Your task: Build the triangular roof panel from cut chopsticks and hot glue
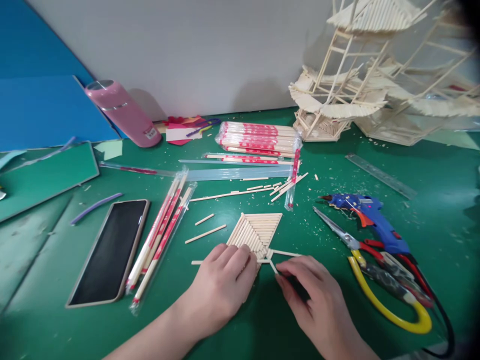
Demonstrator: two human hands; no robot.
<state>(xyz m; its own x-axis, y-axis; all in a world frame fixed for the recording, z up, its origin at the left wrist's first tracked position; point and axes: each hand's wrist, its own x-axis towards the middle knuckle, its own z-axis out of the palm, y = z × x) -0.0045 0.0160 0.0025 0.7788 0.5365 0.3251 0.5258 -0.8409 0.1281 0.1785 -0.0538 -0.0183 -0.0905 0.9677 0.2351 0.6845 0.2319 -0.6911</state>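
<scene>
A flat fan-shaped panel of glued wooden sticks point(258, 229) lies on the green mat. My left hand point(223, 282) rests palm down on the panel's near corner, fingers pressing it flat. My right hand point(311, 295) pinches a short wooden stick point(273, 266) at the panel's lower tip, where thin sticks stick out sideways. Loose cut sticks point(205, 233) lie just left of the panel.
A blue glue gun point(369, 217), scissors point(339, 232) and yellow-handled cutters point(390, 305) lie right. Wrapped chopstick packs point(257, 137) sit behind, more wrapped chopsticks point(159, 235) and a phone point(110, 250) left. A pink bottle point(123, 112), a ruler point(380, 175) and a stick-built model point(356, 95) stand farther back.
</scene>
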